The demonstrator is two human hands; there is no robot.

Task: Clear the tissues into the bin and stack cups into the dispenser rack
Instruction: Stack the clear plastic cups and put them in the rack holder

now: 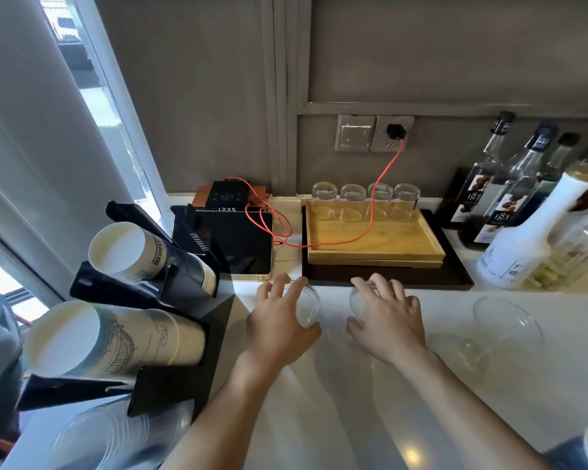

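At the left, the dispenser rack [170, 337] already holds rows of paper cups [112, 337], with clear ones blurred below. On the white tabletop [336, 401] the left hand [279, 320] curls around a clear cup [308, 305], and the right hand [386, 320] wraps another clear cup [360, 305]. A third cup [503, 320] stands loose further right, so stacking looks unfinished. No tissues or bin are visible.

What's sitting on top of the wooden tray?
Four clear glass jars stand in a row along the back of the wooden tray, and an orange cable crosses it. A dark tray lies underneath.
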